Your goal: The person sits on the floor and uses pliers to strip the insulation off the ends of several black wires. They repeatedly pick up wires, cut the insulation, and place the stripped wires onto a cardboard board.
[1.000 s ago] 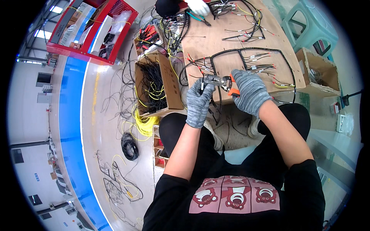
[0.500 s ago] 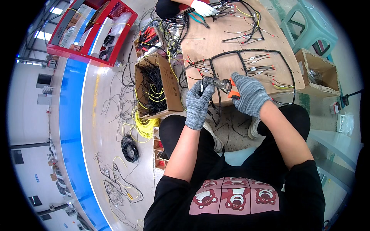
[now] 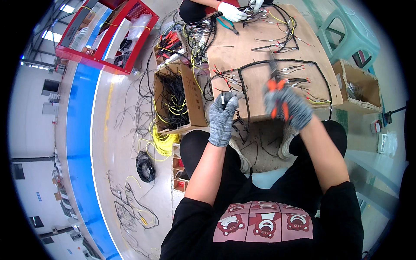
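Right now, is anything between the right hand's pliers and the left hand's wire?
Nothing visible blocks the orange-handled pliers from the white-labelled black wire; a harness branch crosses the gap, apparently on the plywood board.

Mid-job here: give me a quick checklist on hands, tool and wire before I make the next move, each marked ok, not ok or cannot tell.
1. Right hand grips the orange-handled tool: ok.
2. Left hand holds the white-banded black wire: ok, pinched at thumb and fingers.
3. Tool apart from left hand: ok, there is a gap between them.
4. Tool jaws open or shut: cannot tell, blurred.
5. Co-worker's gloved hands away from the tool: ok, at the board's far side.
6. Teal-handled pliers out of both your hands: ok, lying on the board.
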Action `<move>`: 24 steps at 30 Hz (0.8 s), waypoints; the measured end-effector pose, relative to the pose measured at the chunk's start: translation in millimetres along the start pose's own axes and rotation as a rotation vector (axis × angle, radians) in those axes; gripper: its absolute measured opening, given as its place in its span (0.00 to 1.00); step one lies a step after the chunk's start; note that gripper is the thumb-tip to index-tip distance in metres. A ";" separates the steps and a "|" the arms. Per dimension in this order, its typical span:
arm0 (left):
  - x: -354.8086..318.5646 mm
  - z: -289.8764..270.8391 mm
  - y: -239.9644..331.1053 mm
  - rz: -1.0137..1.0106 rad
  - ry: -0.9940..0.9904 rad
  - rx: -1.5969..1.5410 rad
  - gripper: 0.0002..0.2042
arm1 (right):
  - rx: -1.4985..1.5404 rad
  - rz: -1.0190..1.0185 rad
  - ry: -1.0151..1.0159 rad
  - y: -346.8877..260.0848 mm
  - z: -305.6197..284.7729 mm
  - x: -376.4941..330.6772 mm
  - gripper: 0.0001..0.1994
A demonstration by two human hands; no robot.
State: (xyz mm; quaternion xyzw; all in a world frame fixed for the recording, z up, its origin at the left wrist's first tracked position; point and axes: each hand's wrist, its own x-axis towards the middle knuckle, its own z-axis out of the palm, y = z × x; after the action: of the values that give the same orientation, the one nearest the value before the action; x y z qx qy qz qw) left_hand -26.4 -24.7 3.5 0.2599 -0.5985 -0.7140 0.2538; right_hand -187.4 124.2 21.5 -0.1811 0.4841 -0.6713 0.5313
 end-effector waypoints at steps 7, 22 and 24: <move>10.0 4.4 -12.7 0.260 0.094 0.282 0.15 | -0.095 -0.160 0.154 -1.4 14.4 1.9 0.14; 1.3 6.1 -8.0 0.438 0.122 0.440 0.09 | -1.397 -0.264 0.258 2.7 36.6 -7.3 0.24; 0.9 6.9 -11.2 0.366 0.110 0.340 0.09 | -1.435 -0.236 0.244 1.9 39.3 -7.3 0.21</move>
State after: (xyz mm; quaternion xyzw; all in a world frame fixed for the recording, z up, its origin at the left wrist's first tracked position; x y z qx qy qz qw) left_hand -32.3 -18.6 -6.5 0.2245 -0.7324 -0.5301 0.3635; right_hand -153.9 112.7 40.2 -0.4592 0.8371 -0.2575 0.1486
